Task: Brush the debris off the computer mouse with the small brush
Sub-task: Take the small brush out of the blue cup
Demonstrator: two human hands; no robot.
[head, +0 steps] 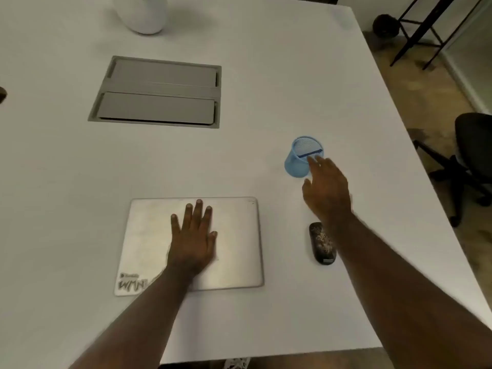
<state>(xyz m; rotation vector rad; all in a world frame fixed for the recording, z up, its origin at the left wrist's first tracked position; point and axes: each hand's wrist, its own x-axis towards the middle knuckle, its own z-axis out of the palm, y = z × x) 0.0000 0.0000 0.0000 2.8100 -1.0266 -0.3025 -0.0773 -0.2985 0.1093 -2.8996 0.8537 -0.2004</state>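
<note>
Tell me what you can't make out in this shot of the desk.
- Dark blue brush in the light blue mesh cup: head view, bristle end hidden by right hand.
- Black computer mouse: right edge covered by the forearm.
- White rounded object: cut off by top edge.
- Silver laptop sticker: blurred.

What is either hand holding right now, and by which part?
Nothing is held. The left hand lies flat on the closed laptop. The right hand reaches open toward the brush in the blue mesh cup, not yet gripping it.
</note>
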